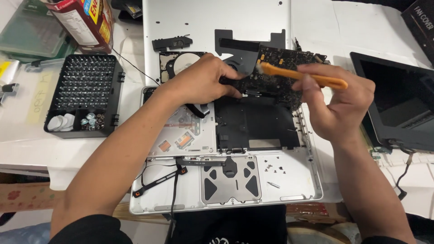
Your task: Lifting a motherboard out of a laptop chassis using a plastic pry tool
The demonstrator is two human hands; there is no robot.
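Gripping tight, the left hand point(201, 81) pinches the dark circuit board point(275, 74) by its left edge, lifted at frame centre above the open laptop shell point(298, 180). Right hand point(337, 101) clamps an orange pry tool point(303, 77), tip on the board's top edge. Below, loose screws point(273, 169) dot the shell. Upper left, a black bit tray point(86, 95) sits well apart on the desk point(27, 144); a screen panel point(398, 99) crowds the right edge.

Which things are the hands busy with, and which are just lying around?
In use:
left hand gripping the dark green circuit board
right hand holding the orange plastic pry tool
opened silver laptop shell

Lying about:
black tray of screwdriver bits
red cardboard box
detached dark laptop screen
loose small screws
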